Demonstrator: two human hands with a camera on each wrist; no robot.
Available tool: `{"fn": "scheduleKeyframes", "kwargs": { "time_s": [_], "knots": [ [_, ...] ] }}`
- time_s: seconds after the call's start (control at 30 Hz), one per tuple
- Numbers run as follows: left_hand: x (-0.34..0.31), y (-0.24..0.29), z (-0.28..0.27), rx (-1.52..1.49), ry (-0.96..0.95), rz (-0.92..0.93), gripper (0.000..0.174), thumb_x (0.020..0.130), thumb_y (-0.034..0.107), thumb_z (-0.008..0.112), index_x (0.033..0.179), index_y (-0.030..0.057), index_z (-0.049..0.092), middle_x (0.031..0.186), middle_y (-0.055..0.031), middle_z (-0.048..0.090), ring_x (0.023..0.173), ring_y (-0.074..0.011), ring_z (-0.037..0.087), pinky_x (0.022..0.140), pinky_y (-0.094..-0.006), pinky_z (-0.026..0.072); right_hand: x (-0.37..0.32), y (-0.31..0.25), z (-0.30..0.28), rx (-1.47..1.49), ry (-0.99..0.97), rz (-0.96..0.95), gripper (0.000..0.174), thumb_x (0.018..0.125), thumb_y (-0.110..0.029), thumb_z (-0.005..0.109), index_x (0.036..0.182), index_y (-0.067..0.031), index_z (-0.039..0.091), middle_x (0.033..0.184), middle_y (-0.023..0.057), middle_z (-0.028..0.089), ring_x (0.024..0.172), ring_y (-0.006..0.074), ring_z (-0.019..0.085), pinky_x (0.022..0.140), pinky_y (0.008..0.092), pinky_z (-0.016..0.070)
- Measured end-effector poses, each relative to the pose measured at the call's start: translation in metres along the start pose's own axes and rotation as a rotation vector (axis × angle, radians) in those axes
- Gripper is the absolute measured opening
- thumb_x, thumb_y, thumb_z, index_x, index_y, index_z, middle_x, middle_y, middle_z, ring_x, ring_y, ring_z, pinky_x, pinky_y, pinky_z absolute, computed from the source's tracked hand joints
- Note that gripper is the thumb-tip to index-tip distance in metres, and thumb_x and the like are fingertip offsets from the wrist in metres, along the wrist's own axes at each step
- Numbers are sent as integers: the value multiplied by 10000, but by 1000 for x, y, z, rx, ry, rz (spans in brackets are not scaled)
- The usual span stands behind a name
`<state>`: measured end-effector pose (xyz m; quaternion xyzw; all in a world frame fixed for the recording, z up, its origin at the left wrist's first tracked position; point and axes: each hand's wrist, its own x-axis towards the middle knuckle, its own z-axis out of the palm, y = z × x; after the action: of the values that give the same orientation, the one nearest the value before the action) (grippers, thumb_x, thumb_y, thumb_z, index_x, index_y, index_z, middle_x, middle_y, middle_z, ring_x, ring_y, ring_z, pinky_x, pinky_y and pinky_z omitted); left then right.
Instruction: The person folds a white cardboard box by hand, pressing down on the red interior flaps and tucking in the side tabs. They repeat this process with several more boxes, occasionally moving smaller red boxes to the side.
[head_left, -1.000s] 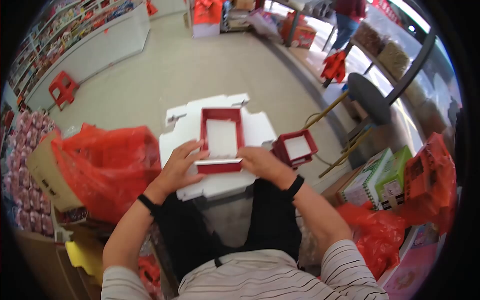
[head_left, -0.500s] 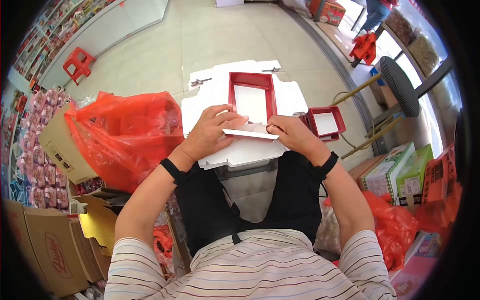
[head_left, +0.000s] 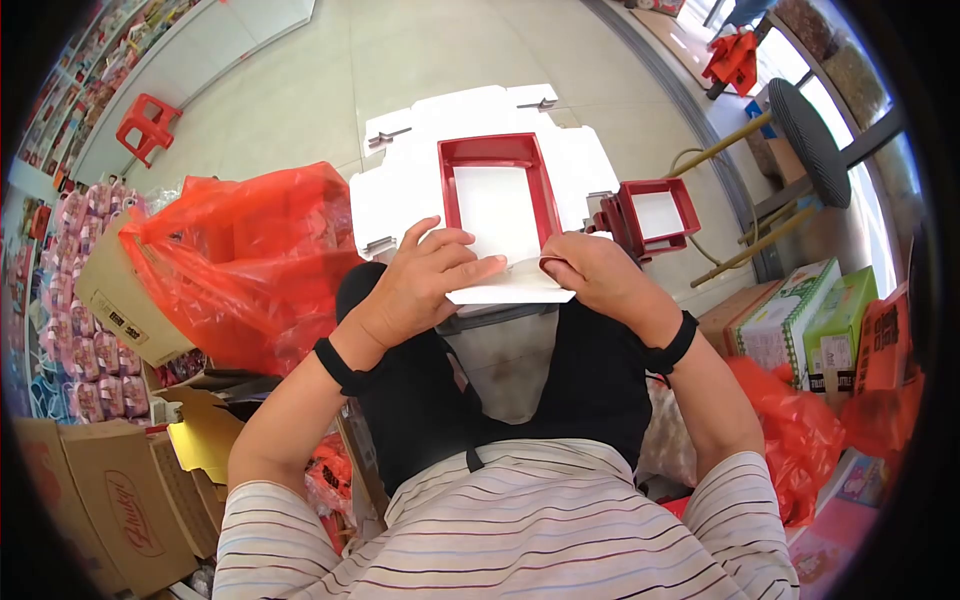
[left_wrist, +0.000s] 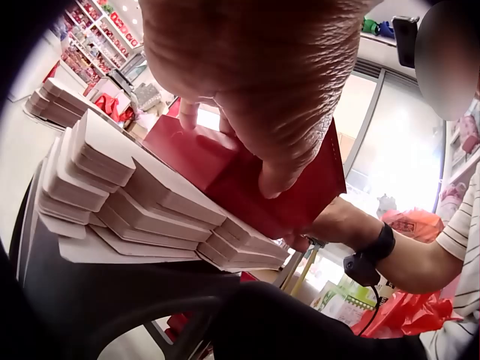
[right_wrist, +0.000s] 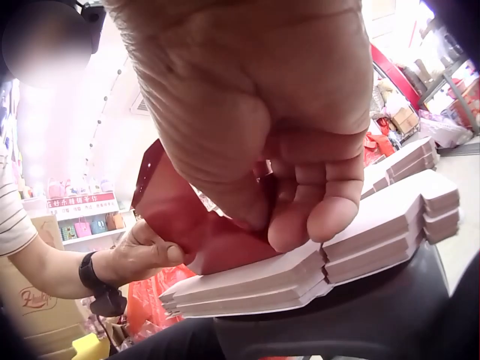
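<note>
A red-walled box with a white inside (head_left: 497,210) lies on a stack of flat white card blanks (head_left: 400,165). Its near flap (head_left: 510,290), white on the inner face, leans out toward the body. My left hand (head_left: 415,285) lies at the box's near left corner, fingers spread and thumb over the flap. With curled fingers my right hand (head_left: 605,280) pinches the near right corner. In the left wrist view the red outer face (left_wrist: 247,180) rests under the left thumb. The right wrist view has the right thumb and fingers around the red card (right_wrist: 202,232).
A smaller red box (head_left: 657,215) sits right of the stack, by a round dark stool (head_left: 810,145). Red plastic bags (head_left: 250,270) and a carton (head_left: 125,290) lie at left. Green and white boxes (head_left: 840,320) stand at right; a red stool (head_left: 148,128) is farther off.
The near flap, earlier more upright with its red face showing, now leans outward with its white face up. The right fingers have curled in at the corner. The head view has shifted.
</note>
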<state>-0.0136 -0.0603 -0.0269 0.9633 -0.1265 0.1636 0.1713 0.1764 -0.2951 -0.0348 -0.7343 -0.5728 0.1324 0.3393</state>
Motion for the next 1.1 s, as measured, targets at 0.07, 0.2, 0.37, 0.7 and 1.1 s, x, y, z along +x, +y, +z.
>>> {"fn": "scheduleKeyframes", "kwargs": {
  "time_s": [0.07, 0.2, 0.37, 0.7, 1.1],
  "knots": [
    [1, -1, 1, -25, 10, -7, 636, 789, 134, 855, 1396, 257, 712, 1125, 1, 716, 1246, -256, 609, 1183, -535, 393, -4, 5, 2, 26, 31, -48, 156, 943, -93, 688, 1086, -31, 675, 953, 162, 675, 814, 362, 670, 736, 437, 545],
    [1, -1, 3, -43, 35, -1, 618, 777, 108, 856, 1370, 230, 729, 1108, -14, 711, 1238, -272, 607, 1147, -501, 423, -9, -16, -10, 28, -83, 85, 280, 869, -52, 749, 1137, -70, 673, 973, 134, 657, 837, 338, 687, 750, 412, 563],
    [3, -1, 4, -71, 66, 0, 581, 773, 67, 855, 1330, 194, 750, 1088, -33, 695, 1223, -287, 609, 1081, -457, 459, -6, -14, -1, 1, 32, 40, 282, 827, -45, 769, 1087, -102, 677, 963, 117, 653, 866, 348, 695, 765, 428, 564],
    [2, -5, 19, -200, 171, -49, 506, 764, -45, 795, 1227, 158, 782, 1100, -38, 683, 1194, -305, 621, 1032, -416, 475, -5, -5, 8, 11, 48, 70, 211, 864, -23, 774, 1050, -111, 731, 882, 119, 650, 822, 329, 663, 731, 410, 521],
    [-2, 12, 31, -361, 271, -464, 430, 988, 117, 756, 1375, 37, 587, 1177, -113, 677, 1089, -246, 636, 930, -359, 525, 2, -18, 7, -19, 108, 242, 411, 1032, -390, 691, 1058, 20, 670, 801, 223, 668, 785, 424, 693, 713, 479, 545]
  ]
}}
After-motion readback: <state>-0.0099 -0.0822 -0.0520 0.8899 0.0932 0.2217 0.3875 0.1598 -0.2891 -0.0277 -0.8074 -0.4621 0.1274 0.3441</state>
